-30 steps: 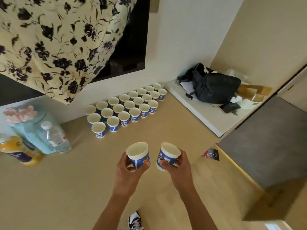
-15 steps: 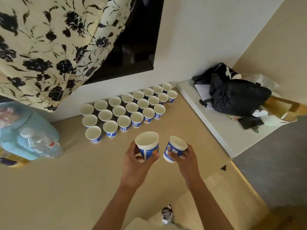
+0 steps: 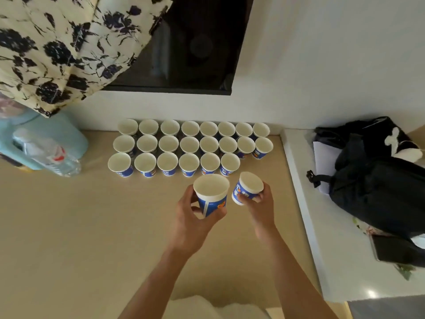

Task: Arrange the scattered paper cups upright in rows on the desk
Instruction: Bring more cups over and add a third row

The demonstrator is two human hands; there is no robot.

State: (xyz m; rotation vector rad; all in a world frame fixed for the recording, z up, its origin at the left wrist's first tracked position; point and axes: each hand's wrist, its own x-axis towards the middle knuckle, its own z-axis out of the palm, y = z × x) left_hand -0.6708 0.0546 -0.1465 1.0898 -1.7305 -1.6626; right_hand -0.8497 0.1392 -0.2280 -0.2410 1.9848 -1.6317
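Observation:
Blue-and-white paper cups stand upright in three rows (image 3: 189,145) at the back of the beige desk (image 3: 69,226), against the wall. The front row is shorter and stops at a cup (image 3: 230,163) left of the two right-hand columns. My left hand (image 3: 193,215) grips a paper cup (image 3: 211,194), mouth up, just in front of that row. My right hand (image 3: 259,203) holds a second cup (image 3: 247,187), tilted slightly left, in front of the gap at the row's right end.
A light blue jug (image 3: 46,139) and a clear plastic bottle (image 3: 50,155) stand at the left. A floral curtain (image 3: 57,47) hangs above them. On the right, a white ledge (image 3: 322,249) carries a black bag (image 3: 379,185), papers and a phone (image 3: 395,249).
The view swung round to face the rows squarely. Both hands carried their cups forward, closer to the front row's right end.

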